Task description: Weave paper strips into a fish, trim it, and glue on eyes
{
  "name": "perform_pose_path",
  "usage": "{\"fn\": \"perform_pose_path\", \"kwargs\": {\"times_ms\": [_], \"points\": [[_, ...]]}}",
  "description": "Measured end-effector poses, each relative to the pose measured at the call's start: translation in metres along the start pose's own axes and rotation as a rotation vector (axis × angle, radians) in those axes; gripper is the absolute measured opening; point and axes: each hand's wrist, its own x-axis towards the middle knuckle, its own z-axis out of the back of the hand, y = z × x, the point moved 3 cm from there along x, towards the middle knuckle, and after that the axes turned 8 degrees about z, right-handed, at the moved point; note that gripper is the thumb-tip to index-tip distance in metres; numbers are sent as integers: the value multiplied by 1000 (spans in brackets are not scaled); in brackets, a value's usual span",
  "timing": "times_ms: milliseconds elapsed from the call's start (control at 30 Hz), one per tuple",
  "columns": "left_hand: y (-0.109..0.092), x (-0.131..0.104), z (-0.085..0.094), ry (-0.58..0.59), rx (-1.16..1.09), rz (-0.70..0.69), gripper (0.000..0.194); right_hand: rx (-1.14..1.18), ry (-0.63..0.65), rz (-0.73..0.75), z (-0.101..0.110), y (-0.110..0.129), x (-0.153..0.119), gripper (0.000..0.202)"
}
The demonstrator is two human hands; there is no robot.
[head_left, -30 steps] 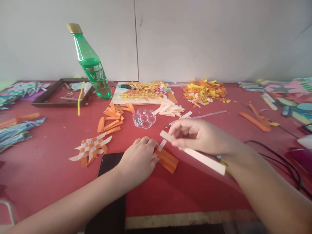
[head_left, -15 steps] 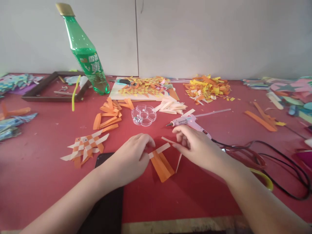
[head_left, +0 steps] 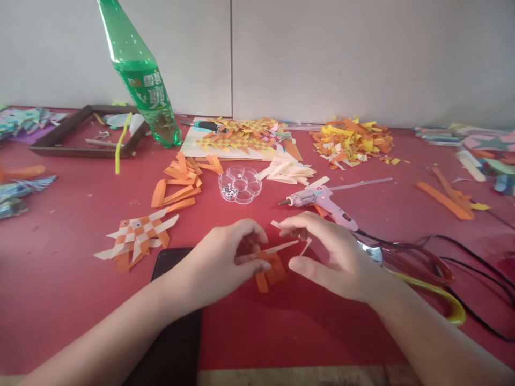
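Observation:
My left hand [head_left: 237, 257] is closed on a small woven piece of orange and pale paper strips [head_left: 276, 268], with the thumb over its left side. A pale strip sticks out from it to the right. My right hand [head_left: 330, 254] is just right of this piece, with thumb and fingers apart. A narrow pale paper strip [head_left: 306, 247] shows between its thumb and fingers; whether the fingers touch it I cannot tell. Beyond the right hand lies a pink glue gun [head_left: 322, 203]. A finished-looking orange-and-white woven paper fish [head_left: 139, 236] rests at the left.
Orange strips [head_left: 181, 179], pale strips [head_left: 287, 170] and a clear flower-shaped tray [head_left: 240, 185] lie ahead. Behind are a green bottle [head_left: 142, 86], a dark frame [head_left: 76, 153] and yellow-orange scraps [head_left: 352, 140]. Scissors with yellow and red handles [head_left: 454, 308] and black cables are right; a black phone-like slab [head_left: 173, 332] is below my left arm.
My left thumb has come over the woven piece, which is lifted and tilted. My right hand's thumb and fingers have spread apart from their pinch on the pale strip. The view has shifted slightly.

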Motion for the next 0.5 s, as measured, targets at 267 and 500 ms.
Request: {"fn": "perform_pose_path", "kwargs": {"times_ms": [267, 500], "points": [[1, 2, -2, 128, -436, 61, 29, 607, -15, -211, -12, 2, -1, 34], [-3, 3, 1, 6, -570, 38, 15, 645, -33, -285, -10, 2, 0, 41]]}}
